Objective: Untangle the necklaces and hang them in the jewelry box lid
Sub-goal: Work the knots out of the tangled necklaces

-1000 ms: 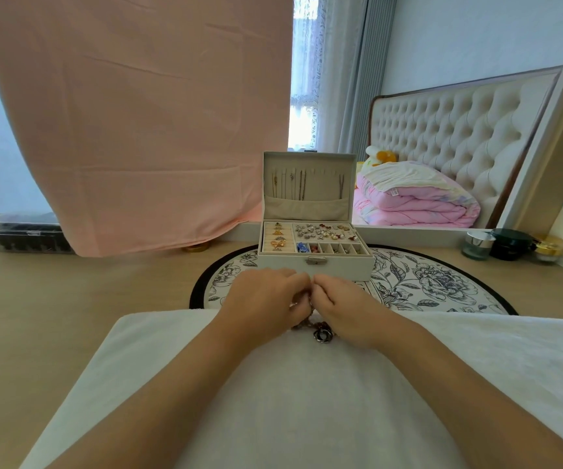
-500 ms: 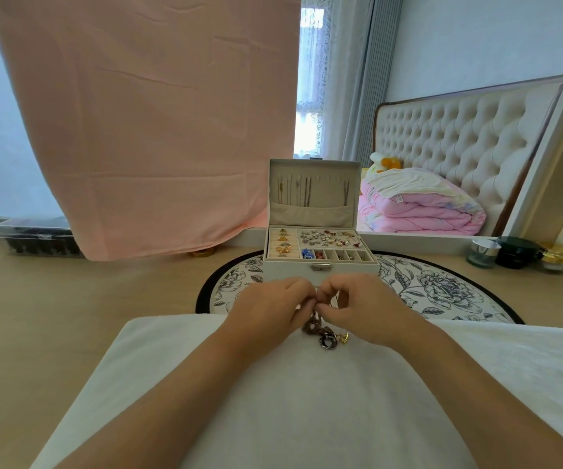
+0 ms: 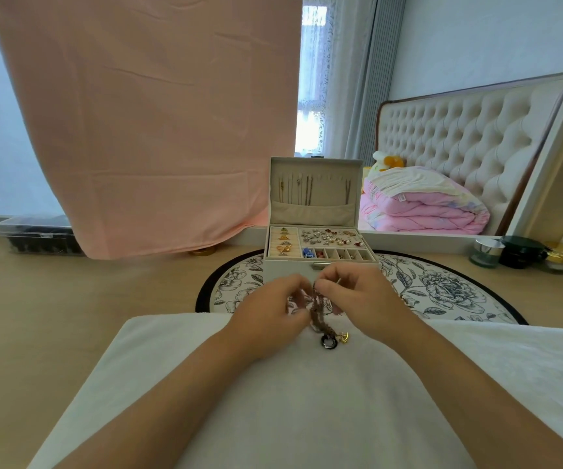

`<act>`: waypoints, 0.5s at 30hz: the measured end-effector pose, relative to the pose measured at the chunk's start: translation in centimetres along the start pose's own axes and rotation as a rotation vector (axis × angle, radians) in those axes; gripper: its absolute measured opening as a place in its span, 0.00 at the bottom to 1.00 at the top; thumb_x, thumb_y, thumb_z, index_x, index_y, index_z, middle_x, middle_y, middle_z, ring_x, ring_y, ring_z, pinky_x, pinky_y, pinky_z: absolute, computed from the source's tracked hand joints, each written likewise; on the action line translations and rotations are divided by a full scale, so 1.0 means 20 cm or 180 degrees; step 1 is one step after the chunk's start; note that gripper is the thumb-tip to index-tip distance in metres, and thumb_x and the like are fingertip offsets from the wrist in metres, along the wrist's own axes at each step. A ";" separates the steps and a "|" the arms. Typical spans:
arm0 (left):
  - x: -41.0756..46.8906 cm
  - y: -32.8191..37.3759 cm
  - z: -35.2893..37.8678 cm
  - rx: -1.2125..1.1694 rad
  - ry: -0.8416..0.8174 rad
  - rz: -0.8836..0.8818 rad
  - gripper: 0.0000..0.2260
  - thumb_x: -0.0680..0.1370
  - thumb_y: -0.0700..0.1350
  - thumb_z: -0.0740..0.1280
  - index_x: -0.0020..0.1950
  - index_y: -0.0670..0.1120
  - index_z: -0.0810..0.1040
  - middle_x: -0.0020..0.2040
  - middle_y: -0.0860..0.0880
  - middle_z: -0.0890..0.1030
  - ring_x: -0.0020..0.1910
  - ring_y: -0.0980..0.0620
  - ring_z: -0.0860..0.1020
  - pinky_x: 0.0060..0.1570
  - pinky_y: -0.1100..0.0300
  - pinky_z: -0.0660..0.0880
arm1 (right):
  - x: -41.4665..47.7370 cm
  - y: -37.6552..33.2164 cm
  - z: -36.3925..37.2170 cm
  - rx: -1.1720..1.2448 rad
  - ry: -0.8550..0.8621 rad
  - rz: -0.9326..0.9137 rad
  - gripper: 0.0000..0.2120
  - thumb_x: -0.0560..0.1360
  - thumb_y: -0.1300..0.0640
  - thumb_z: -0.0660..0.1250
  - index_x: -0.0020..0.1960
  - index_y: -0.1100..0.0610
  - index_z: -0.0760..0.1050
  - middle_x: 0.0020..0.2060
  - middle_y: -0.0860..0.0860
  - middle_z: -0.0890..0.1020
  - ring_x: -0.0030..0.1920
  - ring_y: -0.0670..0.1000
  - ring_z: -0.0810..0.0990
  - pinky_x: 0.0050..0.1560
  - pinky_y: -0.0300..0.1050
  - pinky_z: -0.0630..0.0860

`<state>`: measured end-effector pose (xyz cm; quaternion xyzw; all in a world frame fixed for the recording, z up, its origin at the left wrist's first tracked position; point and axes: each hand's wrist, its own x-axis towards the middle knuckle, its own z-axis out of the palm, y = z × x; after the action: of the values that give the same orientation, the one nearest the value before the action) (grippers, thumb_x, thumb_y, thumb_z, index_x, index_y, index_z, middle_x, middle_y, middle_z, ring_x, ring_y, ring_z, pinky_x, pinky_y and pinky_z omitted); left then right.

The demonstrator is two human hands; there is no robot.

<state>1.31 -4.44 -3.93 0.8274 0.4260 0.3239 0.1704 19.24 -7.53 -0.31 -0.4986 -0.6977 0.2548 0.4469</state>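
Now, towel (image 3: 273,401): white, spread across the bottom of the frame under both forearms.
Pendants: a dark ring (image 3: 329,342) and a gold charm (image 3: 343,337) rest on the towel at the tangle's lower end, centre frame.
Necklaces (image 3: 317,309): a brown knotted bunch, held up between the two hands, just in front of the box.
Left hand (image 3: 270,313): fingers curled, pinching the bunch's left side.
Right hand (image 3: 364,299): thumb and forefinger pinch the top of the bunch.
Box (image 3: 287,272): open on the floral mat (image 3: 442,289), just behind the hands; its tray holds rings and earrings.
Lid (image 3: 317,161): upright; several chains (image 3: 298,191) hang at its left and one at its right, and the hooks between look free.
Done: some necklaces are hung, judging by the lid.
Left: this bunch seems not yet separated, and each strand has to go on a hook.
Writing: none readable; the tag (image 3: 402,198) on the pink quilt (image 3: 425,211) is too small.
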 end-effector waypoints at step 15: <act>0.01 0.11 -0.11 0.1153 0.0402 0.0313 0.06 0.78 0.56 0.66 0.47 0.57 0.80 0.39 0.61 0.78 0.40 0.62 0.74 0.40 0.64 0.72 | -0.02 0.03 0.01 -0.0905 -0.0099 0.0274 0.04 0.71 0.51 0.73 0.37 0.45 0.81 0.27 0.36 0.78 0.27 0.40 0.73 0.33 0.36 0.72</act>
<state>1.17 -5.57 -1.05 0.8424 0.4462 0.3012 -0.0244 19.45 -7.57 -0.99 -0.5823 -0.7116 0.1800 0.3496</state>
